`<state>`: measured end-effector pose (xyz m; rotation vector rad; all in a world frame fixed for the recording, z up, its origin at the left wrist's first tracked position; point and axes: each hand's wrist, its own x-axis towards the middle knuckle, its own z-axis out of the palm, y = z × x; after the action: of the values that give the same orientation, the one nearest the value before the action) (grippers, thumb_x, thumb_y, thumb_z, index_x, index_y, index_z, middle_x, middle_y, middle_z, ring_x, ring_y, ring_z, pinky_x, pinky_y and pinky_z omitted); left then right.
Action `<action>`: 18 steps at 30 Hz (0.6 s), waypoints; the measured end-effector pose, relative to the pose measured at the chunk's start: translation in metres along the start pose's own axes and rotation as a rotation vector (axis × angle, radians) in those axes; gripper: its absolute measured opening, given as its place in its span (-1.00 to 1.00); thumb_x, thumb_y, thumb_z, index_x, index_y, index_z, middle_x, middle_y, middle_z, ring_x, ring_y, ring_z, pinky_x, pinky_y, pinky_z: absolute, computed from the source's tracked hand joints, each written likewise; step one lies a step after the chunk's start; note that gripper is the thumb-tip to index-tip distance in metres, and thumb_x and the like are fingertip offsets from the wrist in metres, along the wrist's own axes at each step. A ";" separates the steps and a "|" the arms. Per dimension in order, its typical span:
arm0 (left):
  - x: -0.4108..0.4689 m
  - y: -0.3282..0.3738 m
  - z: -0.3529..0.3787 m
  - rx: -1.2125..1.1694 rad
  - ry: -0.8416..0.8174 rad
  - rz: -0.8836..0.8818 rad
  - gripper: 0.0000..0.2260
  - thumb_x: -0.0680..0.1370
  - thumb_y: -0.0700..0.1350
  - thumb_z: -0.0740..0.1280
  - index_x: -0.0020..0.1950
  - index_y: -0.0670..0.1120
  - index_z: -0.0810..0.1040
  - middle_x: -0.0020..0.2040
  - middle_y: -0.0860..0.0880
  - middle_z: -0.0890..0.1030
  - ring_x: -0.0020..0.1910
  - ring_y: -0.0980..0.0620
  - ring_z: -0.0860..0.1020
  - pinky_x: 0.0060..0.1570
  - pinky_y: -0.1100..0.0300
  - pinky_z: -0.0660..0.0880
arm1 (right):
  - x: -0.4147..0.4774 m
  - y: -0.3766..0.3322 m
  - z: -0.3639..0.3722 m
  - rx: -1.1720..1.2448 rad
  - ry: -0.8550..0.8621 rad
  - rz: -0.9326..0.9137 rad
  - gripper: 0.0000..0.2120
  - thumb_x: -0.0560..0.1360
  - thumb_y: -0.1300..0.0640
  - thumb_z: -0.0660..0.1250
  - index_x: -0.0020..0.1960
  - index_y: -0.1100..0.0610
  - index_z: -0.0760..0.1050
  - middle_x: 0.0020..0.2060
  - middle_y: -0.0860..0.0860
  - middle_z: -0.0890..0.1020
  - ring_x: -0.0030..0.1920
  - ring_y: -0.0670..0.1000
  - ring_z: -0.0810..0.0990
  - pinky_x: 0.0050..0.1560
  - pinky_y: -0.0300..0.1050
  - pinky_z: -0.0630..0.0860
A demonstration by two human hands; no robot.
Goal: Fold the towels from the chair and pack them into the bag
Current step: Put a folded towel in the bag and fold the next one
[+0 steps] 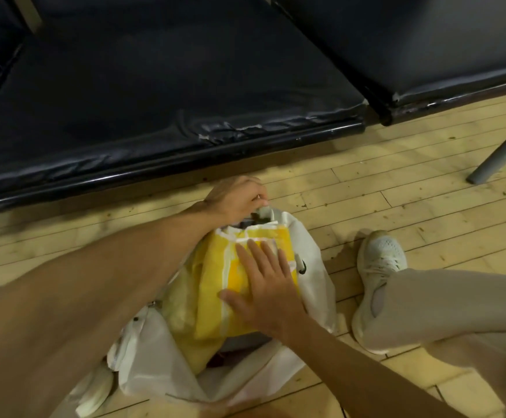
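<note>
left hand (239, 197) pinched the rim of the bag (315, 267) to hold it open; right hand (264, 285), fingers (256, 253) spread flat, pushed the towel (212, 285) in.

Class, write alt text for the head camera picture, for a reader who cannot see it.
A person's right hand presses flat on a folded yellow and white towel in a white bag, while the left hand grips the bag's far rim. The bag sits on a wooden floor before black padded seats.
</note>
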<state>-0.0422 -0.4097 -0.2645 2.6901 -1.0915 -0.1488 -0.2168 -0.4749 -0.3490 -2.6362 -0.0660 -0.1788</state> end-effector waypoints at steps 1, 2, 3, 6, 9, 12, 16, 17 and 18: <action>0.003 0.000 0.001 -0.038 0.051 -0.039 -0.83 0.57 -0.02 0.30 0.02 -0.03 0.65 -0.02 0.07 0.60 0.03 0.06 0.53 -0.07 0.16 0.43 | -0.002 -0.004 0.005 -0.010 -0.033 -0.034 -0.19 0.46 -0.47 0.04 0.50 0.05 0.29 0.46 0.08 0.37 0.49 0.17 0.25 0.45 0.26 0.20; 0.004 0.003 0.000 -0.076 0.087 -0.066 -0.84 0.56 -0.02 0.31 0.00 -0.03 0.65 -0.08 0.08 0.58 0.00 0.05 0.54 -0.08 0.14 0.46 | -0.002 -0.008 0.009 -0.010 -0.064 -0.037 -0.19 0.47 -0.47 0.00 0.52 0.03 0.25 0.48 0.07 0.33 0.51 0.17 0.21 0.47 0.25 0.15; 0.007 0.005 -0.001 -0.114 0.104 -0.065 -0.85 0.56 -0.02 0.32 -0.01 -0.04 0.65 -0.12 0.09 0.54 -0.04 0.05 0.54 -0.07 0.11 0.48 | 0.000 -0.011 0.012 -0.013 -0.088 -0.018 -0.19 0.47 -0.48 -0.04 0.53 0.02 0.22 0.49 0.07 0.31 0.52 0.17 0.19 0.48 0.26 0.13; 0.011 0.004 -0.006 -0.159 0.074 -0.030 -0.84 0.56 -0.03 0.33 0.01 -0.06 0.65 -0.15 0.14 0.48 -0.12 0.14 0.47 -0.11 0.18 0.42 | 0.010 -0.010 0.020 -0.061 -0.118 0.045 -0.20 0.50 -0.46 -0.12 0.52 0.04 0.23 0.47 0.08 0.34 0.50 0.18 0.24 0.46 0.26 0.18; 0.006 0.000 -0.009 -0.140 0.084 0.019 -0.83 0.55 -0.03 0.34 0.01 -0.07 0.67 -0.16 0.13 0.49 -0.11 0.12 0.49 -0.15 0.18 0.38 | 0.025 0.001 0.021 -0.027 -0.094 0.145 -0.19 0.49 -0.47 -0.21 0.54 0.00 0.20 0.49 0.06 0.32 0.50 0.15 0.24 0.48 0.19 0.15; -0.008 -0.008 -0.008 -0.115 0.082 0.018 -0.85 0.55 -0.06 0.34 0.04 -0.04 0.67 -0.04 0.06 0.60 0.02 0.03 0.55 -0.04 0.09 0.47 | 0.043 0.008 0.023 0.000 -0.161 0.184 -0.18 0.46 -0.45 -0.24 0.56 -0.02 0.12 0.52 0.04 0.25 0.52 0.13 0.19 0.48 0.16 0.09; -0.031 -0.022 -0.001 -0.056 0.060 -0.022 -0.67 0.54 -0.19 0.29 0.29 0.02 0.51 0.20 0.03 0.51 0.22 0.05 0.45 0.13 0.21 0.37 | 0.039 -0.003 0.023 -0.015 -0.088 0.160 -0.29 0.59 -0.33 -0.05 0.38 0.20 0.46 0.26 0.21 0.56 0.26 0.26 0.53 0.18 0.23 0.50; -0.037 -0.026 -0.003 -0.064 0.063 -0.068 -0.63 0.54 -0.19 0.28 0.34 0.03 0.45 0.25 0.03 0.46 0.26 0.05 0.42 0.16 0.21 0.36 | 0.036 -0.004 0.023 -0.019 -0.058 0.135 -0.32 0.60 -0.30 -0.01 0.36 0.23 0.46 0.24 0.22 0.57 0.24 0.26 0.54 0.17 0.21 0.52; -0.044 -0.030 -0.005 -0.081 0.076 -0.120 -0.61 0.55 -0.17 0.28 0.37 0.04 0.40 0.29 0.02 0.43 0.28 0.05 0.42 0.19 0.18 0.38 | 0.031 -0.004 0.022 -0.002 -0.013 0.095 -0.36 0.61 -0.26 0.03 0.35 0.25 0.45 0.22 0.22 0.57 0.22 0.25 0.55 0.16 0.18 0.52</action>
<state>-0.0526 -0.3577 -0.2674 2.6658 -0.8841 -0.1081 -0.1835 -0.4603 -0.3614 -2.6353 0.0556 -0.1298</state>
